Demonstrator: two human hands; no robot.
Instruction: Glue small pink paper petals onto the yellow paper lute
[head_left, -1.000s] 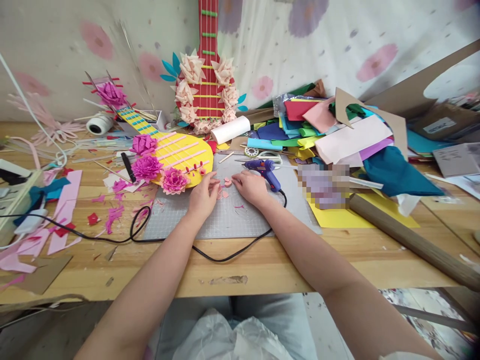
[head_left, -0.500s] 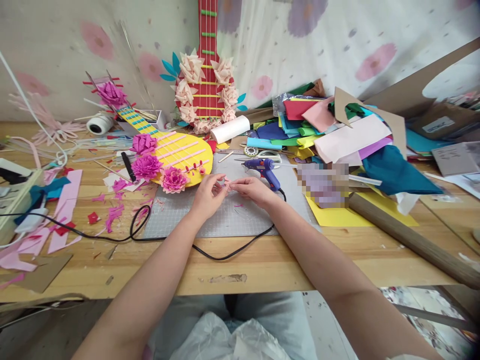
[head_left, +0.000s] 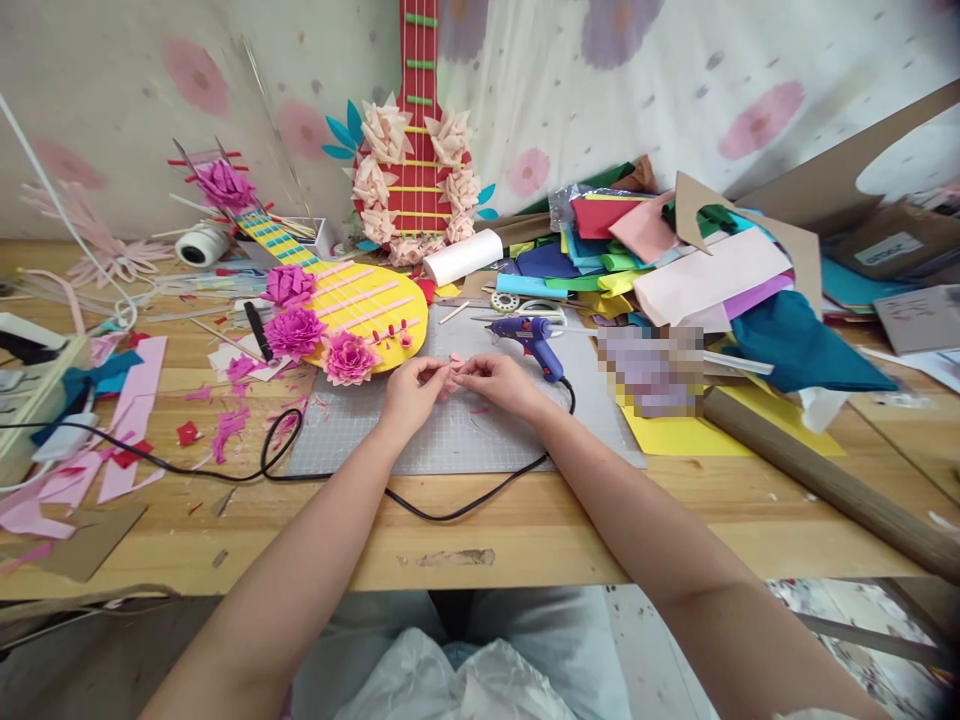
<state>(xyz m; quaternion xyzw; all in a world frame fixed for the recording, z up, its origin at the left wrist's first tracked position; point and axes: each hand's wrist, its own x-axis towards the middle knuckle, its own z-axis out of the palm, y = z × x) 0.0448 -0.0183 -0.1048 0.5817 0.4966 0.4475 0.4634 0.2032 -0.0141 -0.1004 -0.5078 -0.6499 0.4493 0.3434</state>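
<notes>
Over the mat [head_left: 352,440], left hand [head_left: 409,397] and right hand [head_left: 502,384] pinch a small pink piece [head_left: 451,378] between their fingertips. A light grip likely suits it best, to avoid creasing; knuckles should keep off the glue gun [head_left: 532,342] just beyond the right hand.

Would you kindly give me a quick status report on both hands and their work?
Left hand, right hand: pinching small pink piece. Piece over gray cutting mat. Purple hot-glue gun close beyond right hand.
</notes>
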